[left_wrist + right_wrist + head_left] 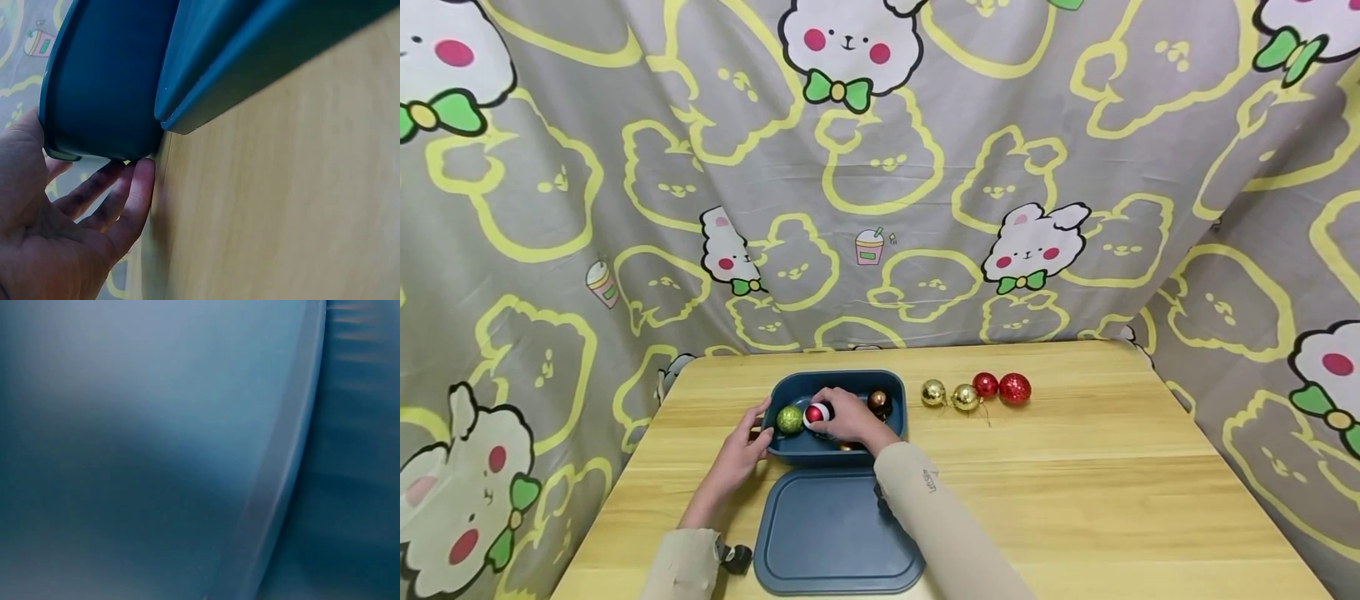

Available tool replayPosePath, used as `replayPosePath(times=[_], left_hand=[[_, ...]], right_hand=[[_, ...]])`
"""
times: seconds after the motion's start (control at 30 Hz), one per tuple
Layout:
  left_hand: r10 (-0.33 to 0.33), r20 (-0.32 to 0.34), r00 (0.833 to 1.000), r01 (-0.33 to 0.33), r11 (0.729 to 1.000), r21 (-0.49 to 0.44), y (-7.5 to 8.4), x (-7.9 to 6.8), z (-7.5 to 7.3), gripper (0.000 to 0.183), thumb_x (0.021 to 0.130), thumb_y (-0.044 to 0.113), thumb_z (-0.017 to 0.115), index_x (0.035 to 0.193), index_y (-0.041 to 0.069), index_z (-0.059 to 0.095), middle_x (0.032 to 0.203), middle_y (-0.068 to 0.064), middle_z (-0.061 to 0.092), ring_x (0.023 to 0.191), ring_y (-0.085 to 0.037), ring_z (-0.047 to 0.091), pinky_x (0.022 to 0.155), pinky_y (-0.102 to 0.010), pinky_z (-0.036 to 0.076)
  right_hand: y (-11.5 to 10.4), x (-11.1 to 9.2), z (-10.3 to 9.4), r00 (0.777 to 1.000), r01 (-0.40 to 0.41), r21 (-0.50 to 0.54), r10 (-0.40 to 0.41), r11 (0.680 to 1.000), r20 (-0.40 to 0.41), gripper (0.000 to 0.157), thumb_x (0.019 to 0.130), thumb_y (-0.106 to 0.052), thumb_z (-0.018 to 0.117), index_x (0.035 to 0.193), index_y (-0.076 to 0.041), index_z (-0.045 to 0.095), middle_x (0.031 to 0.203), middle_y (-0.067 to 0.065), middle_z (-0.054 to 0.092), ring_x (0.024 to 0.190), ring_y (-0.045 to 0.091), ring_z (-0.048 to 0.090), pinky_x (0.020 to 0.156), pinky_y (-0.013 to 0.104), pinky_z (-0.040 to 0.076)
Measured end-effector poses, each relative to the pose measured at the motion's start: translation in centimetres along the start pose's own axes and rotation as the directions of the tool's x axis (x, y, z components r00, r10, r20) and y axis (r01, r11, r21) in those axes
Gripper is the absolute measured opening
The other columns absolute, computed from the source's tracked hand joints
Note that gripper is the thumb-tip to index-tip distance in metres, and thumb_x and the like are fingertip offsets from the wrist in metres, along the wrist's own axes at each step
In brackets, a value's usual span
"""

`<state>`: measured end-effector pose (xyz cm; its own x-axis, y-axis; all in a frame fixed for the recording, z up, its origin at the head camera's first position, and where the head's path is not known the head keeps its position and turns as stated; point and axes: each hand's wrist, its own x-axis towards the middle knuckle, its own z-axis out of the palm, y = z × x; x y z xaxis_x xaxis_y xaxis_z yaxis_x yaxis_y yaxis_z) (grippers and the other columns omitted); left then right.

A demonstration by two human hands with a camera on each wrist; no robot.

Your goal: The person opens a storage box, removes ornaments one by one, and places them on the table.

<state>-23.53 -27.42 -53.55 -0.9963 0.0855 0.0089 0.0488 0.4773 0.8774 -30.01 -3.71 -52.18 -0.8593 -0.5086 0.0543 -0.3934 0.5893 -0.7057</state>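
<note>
A dark blue rectangular box (838,457) stands near the back of the table. Inside lie a green glittery bauble (789,420) and a brown bauble (878,400), with others partly hidden. My right hand (847,417) reaches into it and pinches a red and white bauble (817,415). At the box's left end my left hand (741,454) touches the outer wall; in the left wrist view its fingers (134,206) lie fairly straight against the box (106,81). The right wrist view shows only blurred blue surfaces, with neither the hand nor its bauble.
A matching blue lid (838,533) lies flat in front of the box. Right of the box sit two gold baubles (933,392) and two red baubles (1015,389) on the wooden table (1075,500). A patterned curtain (880,208) hangs behind.
</note>
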Motion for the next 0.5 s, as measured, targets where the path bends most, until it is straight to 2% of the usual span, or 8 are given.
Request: replayPosePath(times=[0.3, 0.5], left_hand=[[0.007, -0.004, 1.000, -0.007, 1.000, 0.010, 0.09, -0.07, -0.08, 0.057, 0.109, 0.009, 0.049, 0.163, 0.016, 0.033, 0.138, -0.031, 0.053, 0.115, -0.037, 0.060, 0.082, -0.026, 0.061], [0.012, -0.005, 1.000, -0.012, 1.000, 0.013, 0.19, -0.16, -0.05, 0.056, 0.109, 0.010, 0.049, 0.163, 0.015, 0.033, 0.139, -0.032, 0.052, 0.115, -0.037, 0.061, 0.081, -0.026, 0.061]], right_hand=[[0.35, 0.20, 0.34, 1.000, -0.009, -0.015, 0.009, 1.000, -0.002, 0.034, 0.094, -0.029, 0.079, 0.124, -0.017, 0.068, 0.119, 0.004, 0.066, 0.103, 0.017, 0.059, 0.092, 0.032, 0.053], [0.47, 0.16, 0.28, 1.000, -0.008, 0.010, 0.009, 1.000, -0.019, 0.035, 0.095, -0.028, 0.078, 0.127, -0.017, 0.067, 0.116, 0.003, 0.064, 0.097, 0.014, 0.058, 0.086, 0.029, 0.053]])
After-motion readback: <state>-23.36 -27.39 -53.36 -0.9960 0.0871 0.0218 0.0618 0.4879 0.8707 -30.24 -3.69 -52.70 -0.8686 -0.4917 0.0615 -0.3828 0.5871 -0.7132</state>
